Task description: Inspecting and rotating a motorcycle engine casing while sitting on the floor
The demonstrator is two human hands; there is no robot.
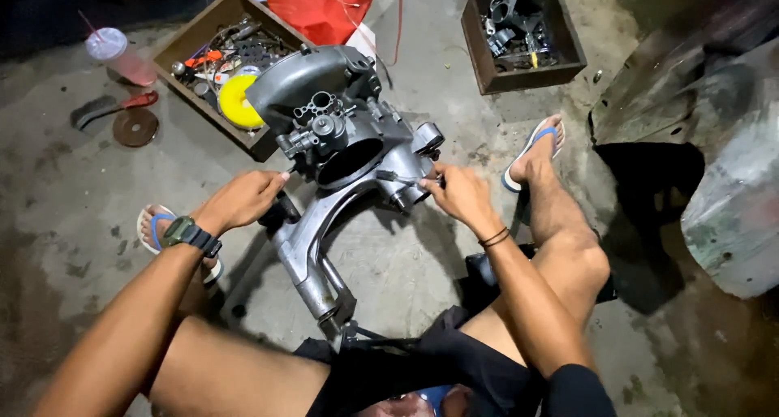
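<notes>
Engine sits on floor betw. the feet, long axis running away from the person. Right hand pinches a thin tool, tip pointing left into casing; left hand braces engine's near-left side, grip loose.

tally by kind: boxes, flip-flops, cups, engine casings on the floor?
Wooden boxes of parts: 2
Flip-flops (blue strap): 2
Plastic cup with straw: 1
Grey engine casing: 1
Total: 6
</notes>
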